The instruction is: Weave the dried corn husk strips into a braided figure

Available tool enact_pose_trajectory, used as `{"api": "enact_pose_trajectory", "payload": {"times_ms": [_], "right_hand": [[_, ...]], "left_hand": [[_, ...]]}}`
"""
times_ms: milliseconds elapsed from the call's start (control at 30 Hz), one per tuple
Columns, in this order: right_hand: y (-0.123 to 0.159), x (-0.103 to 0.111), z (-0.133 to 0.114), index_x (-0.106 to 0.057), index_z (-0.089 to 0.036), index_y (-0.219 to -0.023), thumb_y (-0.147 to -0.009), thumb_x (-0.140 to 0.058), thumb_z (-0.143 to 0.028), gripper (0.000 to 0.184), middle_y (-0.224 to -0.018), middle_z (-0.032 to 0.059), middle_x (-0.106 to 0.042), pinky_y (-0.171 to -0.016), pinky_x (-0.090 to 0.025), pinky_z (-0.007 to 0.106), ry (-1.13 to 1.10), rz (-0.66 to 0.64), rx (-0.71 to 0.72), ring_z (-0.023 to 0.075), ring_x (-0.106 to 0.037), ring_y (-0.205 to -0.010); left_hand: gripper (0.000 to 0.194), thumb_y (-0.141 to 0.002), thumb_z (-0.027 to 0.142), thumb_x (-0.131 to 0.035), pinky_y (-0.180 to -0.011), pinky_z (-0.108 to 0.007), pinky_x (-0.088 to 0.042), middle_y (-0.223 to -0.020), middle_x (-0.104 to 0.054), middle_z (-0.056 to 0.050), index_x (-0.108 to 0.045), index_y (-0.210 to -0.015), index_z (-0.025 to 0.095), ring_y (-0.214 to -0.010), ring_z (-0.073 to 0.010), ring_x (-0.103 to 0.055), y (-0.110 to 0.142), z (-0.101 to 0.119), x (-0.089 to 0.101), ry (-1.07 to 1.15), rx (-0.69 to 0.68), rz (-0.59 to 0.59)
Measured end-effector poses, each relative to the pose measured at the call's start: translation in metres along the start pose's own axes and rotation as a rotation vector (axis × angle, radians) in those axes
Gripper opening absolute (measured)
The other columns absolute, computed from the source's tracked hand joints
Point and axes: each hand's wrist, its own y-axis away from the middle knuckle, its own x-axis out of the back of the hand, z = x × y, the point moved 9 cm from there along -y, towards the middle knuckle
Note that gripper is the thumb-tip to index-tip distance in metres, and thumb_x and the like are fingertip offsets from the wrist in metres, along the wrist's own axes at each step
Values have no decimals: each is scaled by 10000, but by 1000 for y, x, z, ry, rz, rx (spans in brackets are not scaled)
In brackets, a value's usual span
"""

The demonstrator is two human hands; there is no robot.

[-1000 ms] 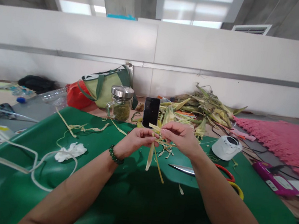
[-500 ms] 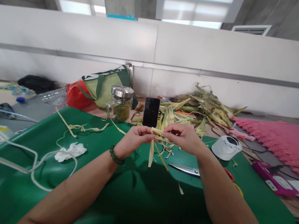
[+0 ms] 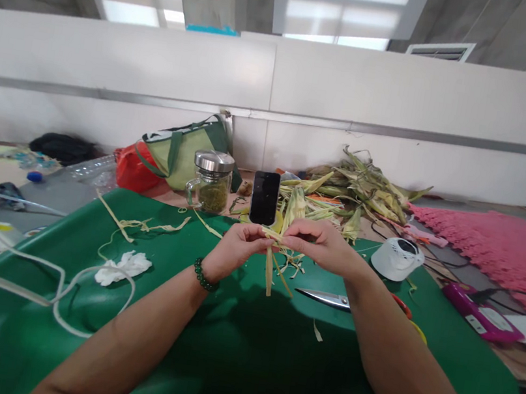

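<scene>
Pale yellow corn husk strips [image 3: 269, 272] are pinched between my two hands, above the middle of the green mat [image 3: 232, 337]. My left hand [image 3: 239, 248] closes thumb and fingers on them from the left; a green bead bracelet sits on that wrist. My right hand [image 3: 318, 245] pinches the strips from the right, its fingertips close to the left ones. Two strip ends hang down below the fingers. How the strips cross is partly hidden by the fingertips. Scissors [image 3: 324, 298] lie beside my right forearm, their handles partly hidden behind it.
Behind my hands stand a phone [image 3: 264, 198] and a glass jar mug [image 3: 215, 183]. A heap of corn husks [image 3: 363, 189] lies at the back. To the right are a white roll-shaped object [image 3: 396, 260] and a magenta device [image 3: 483, 313]. White cord [image 3: 31, 291] and crumpled tissue [image 3: 124, 268] lie left.
My right hand has shifted slightly left and its fingertips have come closer to my left hand. The hanging strip ends have swung a little; both hands keep their pinch.
</scene>
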Motion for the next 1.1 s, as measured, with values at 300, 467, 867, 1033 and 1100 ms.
{"api": "enact_pose_trajectory", "payload": {"times_ms": [300,467,867,1033,1100], "right_hand": [[-1,4,9,-652,-133,-732,-796,-576,-326,217,-600,6,-557,-478,-332,199,59,74,-56,81,-453,-526],[-2,7,22,-651,-138,-770,-789,-560,-285,173,-570,-7,-542,-456,-329,196,144,100,-136,77,-448,-480],[-2,13,12,-691,-183,-727,-775,-594,-240,123,-647,9,-621,-551,-360,213,354,185,-28,103,-528,-583],[-3,5,4,-704,-179,-771,-817,-565,-285,181,-671,13,-613,-544,-340,205,360,83,59,89,-507,-576],[-2,5,5,-703,-176,-774,-822,-556,-293,195,-677,16,-613,-543,-337,204,355,64,54,90,-504,-582]], "left_hand": [[240,-626,332,-742,-721,-287,-509,-723,-709,-42,-686,-749,133,-730,-178,-657,1,-2,3,-66,5,25],[290,-604,371,-754,-728,-290,-510,-736,-713,-43,-683,-745,127,-721,-173,-658,0,-2,5,-35,-12,32],[290,-555,342,-785,-749,-299,-507,-732,-709,-33,-643,-702,136,-761,-176,-670,0,-7,8,102,37,97],[284,-574,342,-775,-749,-298,-504,-734,-706,-39,-649,-719,132,-748,-171,-663,0,-5,7,82,36,64],[279,-573,333,-776,-741,-295,-505,-726,-705,-35,-650,-718,131,-740,-172,-665,0,-5,5,61,44,44]]}}
